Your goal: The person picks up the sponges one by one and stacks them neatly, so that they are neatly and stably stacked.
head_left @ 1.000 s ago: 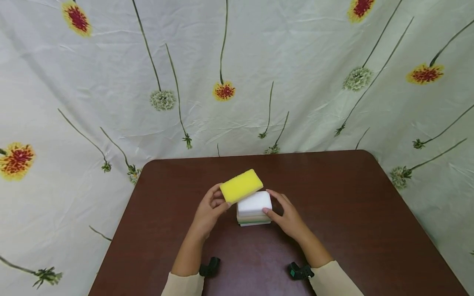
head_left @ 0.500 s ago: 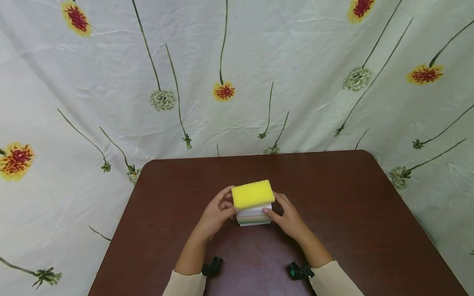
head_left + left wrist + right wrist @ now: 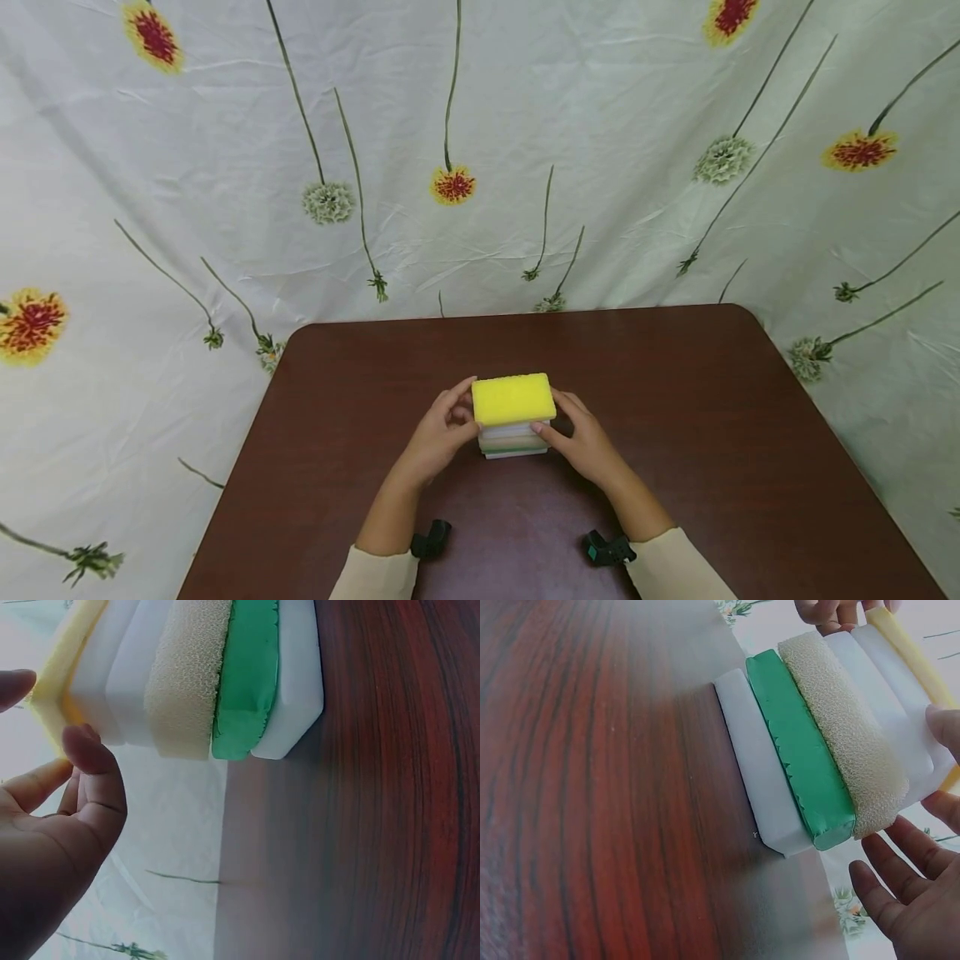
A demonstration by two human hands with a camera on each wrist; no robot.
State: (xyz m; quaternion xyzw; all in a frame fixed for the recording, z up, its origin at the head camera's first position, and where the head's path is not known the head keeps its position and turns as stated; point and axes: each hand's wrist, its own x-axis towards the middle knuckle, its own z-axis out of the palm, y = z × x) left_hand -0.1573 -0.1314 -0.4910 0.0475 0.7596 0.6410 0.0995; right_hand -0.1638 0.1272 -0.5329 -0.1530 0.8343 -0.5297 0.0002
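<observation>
A yellow sponge [image 3: 513, 398] lies on top of an upright stack on the table. My left hand [image 3: 437, 435] pinches the left end of this sponge between thumb and fingers. Below it come two white sponges, the upper one [image 3: 911, 697] directly under the yellow. Under these sit a coarse beige sponge [image 3: 844, 735], a green block [image 3: 246, 675] and a white bottom block [image 3: 300, 682]. From the right side, my right hand [image 3: 587, 443] grips the upper white layers, thumb in front and index finger behind; its other fingers hang beside the stack.
The dark brown wooden table [image 3: 675, 367] has rounded far corners. Behind it hangs a pale cloth [image 3: 615, 100] printed with flowers. Black wrist cameras, the left one [image 3: 431, 540] and the right one [image 3: 608, 549], sit low over the table.
My left hand has carried the yellow sponge right and down onto the white sponge, turning it from tilted to nearly square with the stack. The right hand has stayed in place.
</observation>
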